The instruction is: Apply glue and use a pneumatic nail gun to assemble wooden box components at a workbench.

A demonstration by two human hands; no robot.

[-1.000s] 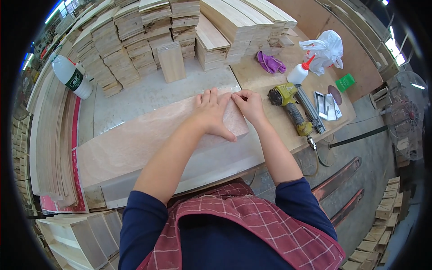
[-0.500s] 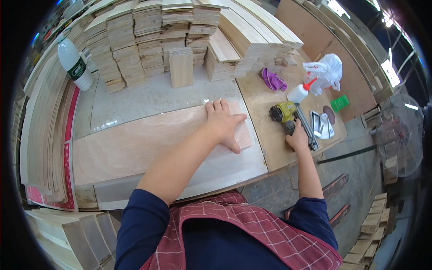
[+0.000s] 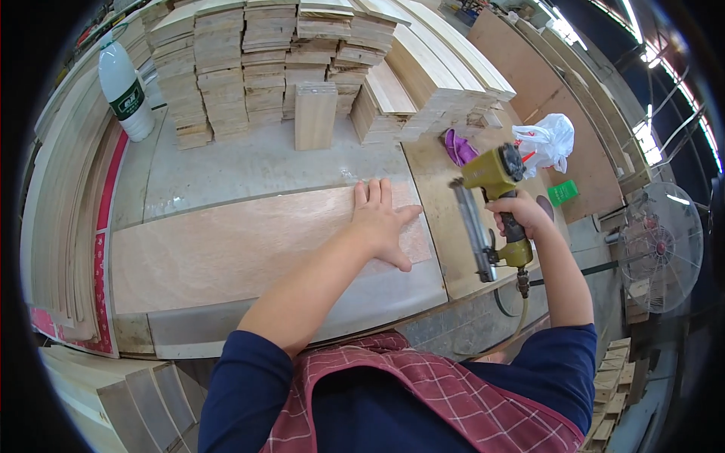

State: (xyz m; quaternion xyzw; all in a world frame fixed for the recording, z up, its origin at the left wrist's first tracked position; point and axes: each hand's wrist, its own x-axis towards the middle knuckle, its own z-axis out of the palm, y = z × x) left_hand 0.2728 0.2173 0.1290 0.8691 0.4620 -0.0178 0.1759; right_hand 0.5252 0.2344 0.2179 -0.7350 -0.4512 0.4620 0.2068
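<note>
A long, thin plywood board point(image 3: 219, 249) lies across the worktable. My left hand point(image 3: 380, 226) rests on its right end with the fingers spread flat. In my right hand point(image 3: 522, 211) is an olive-green pneumatic nail gun point(image 3: 492, 172), gripped by its handle and raised above the right part of the table. Its dark magazine hangs down on the left side, and an air hose point(image 3: 521, 317) runs from the bottom of the handle. Behind the board a small block of wooden slats point(image 3: 315, 117) stands upright.
Stacked wooden slats point(image 3: 219, 75) line the table's back. A white bottle point(image 3: 124, 90) stands at the left beside upright thin boards point(image 3: 64, 226). Back right are a purple cloth point(image 3: 459, 147), a plastic bag point(image 3: 547, 140) and a green box point(image 3: 563, 193). A fan point(image 3: 661, 245) stands beyond.
My right hand has lifted the nail gun off the table and turned it, so its magazine now points toward me on the left. My left hand stays on the board.
</note>
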